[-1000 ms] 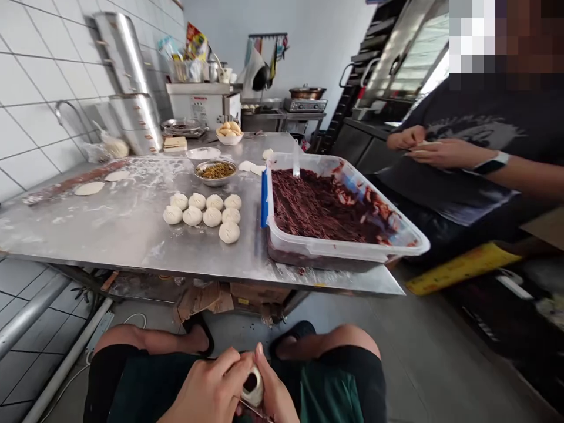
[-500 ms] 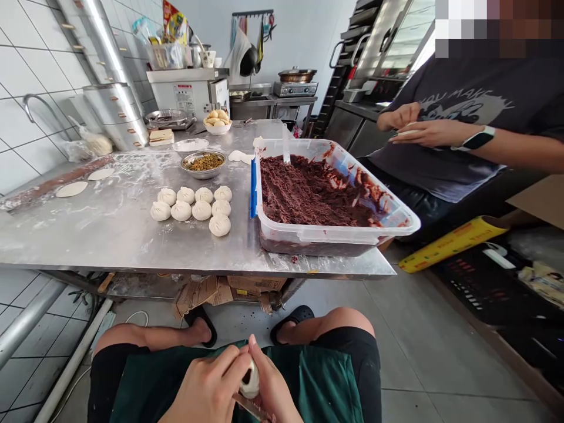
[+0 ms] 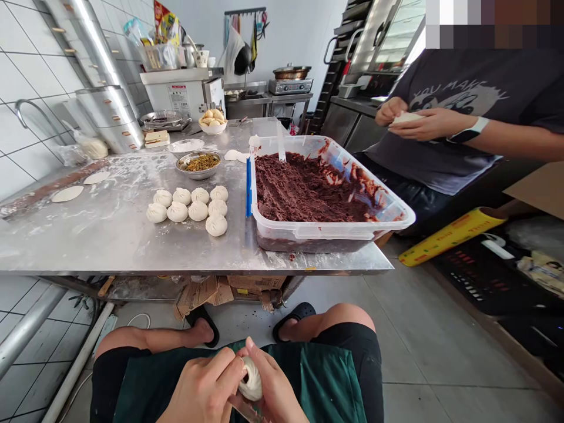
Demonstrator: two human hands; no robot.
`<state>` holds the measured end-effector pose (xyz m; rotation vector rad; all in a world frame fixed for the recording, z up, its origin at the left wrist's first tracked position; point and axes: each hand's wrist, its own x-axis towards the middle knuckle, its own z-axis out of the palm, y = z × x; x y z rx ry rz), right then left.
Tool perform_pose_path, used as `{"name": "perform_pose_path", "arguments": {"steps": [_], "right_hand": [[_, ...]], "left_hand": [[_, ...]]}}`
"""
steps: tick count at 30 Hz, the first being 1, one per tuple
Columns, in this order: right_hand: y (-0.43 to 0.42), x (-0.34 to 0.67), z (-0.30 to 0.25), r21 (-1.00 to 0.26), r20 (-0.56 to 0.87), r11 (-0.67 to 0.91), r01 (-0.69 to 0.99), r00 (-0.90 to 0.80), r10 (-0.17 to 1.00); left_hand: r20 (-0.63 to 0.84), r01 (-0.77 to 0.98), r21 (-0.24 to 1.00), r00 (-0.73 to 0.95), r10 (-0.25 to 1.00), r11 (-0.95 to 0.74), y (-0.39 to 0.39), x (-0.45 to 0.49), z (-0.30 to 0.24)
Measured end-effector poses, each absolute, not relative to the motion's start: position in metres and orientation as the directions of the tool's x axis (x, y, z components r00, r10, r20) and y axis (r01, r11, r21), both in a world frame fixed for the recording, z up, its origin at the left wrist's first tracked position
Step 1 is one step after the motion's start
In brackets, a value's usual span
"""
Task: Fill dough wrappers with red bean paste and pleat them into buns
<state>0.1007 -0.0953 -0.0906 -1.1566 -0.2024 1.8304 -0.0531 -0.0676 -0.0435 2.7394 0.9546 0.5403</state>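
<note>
Over my lap, my left hand and my right hand are both closed round one white dough bun with a pleated top. A thin flat stick pokes out under my fingers. On the steel table ahead sit several finished buns in rows. To their right stands a clear plastic tub full of dark red bean paste.
A person across the table holds a piece of dough in both hands. A metal bowl of filling, flat dough rounds, stacked steamers and a bowl of rolls stand further back. A yellow roll lies at the right.
The bun's open top, showing dark filling a second ago, is now pinched shut into pleats. The view has shifted slightly down and left.
</note>
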Motion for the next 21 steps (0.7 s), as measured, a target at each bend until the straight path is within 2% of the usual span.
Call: {"name": "perform_pose_path", "arguments": {"steps": [5, 10, 13, 15, 18, 21], "right_hand": [[-0.096, 0.101, -0.091, -0.564, -0.613, -0.553, -0.613, -0.137, 0.778], [-0.095, 0.101, -0.087, -0.632, -0.612, -0.573, -0.522, -0.118, 0.782], [-0.094, 0.102, -0.082, -0.613, -0.630, -0.593, -0.523, -0.130, 0.766], [-0.095, 0.103, -0.080, -0.580, -0.625, -0.607, -0.543, -0.181, 0.760], [-0.095, 0.103, -0.080, -0.607, -0.604, -0.597, -0.525, -0.184, 0.775], [-0.093, 0.102, -0.080, -0.610, -0.639, -0.605, -0.512, -0.134, 0.758]], "left_hand": [[0.269, 0.557, 0.233, 0.751, 0.604, -0.797, -0.067, -0.055, -0.045], [0.309, 0.539, 0.252, 0.742, 0.595, -0.804, -0.066, -0.056, -0.041], [0.325, 0.523, 0.215, 0.758, 0.565, -0.825, -0.066, -0.056, -0.040], [0.304, 0.541, 0.235, 0.748, 0.590, -0.807, -0.066, -0.057, -0.040], [0.290, 0.555, 0.285, 0.727, 0.622, -0.781, -0.066, -0.057, -0.040], [0.323, 0.521, 0.222, 0.758, 0.566, -0.824, -0.066, -0.057, -0.040]]}}
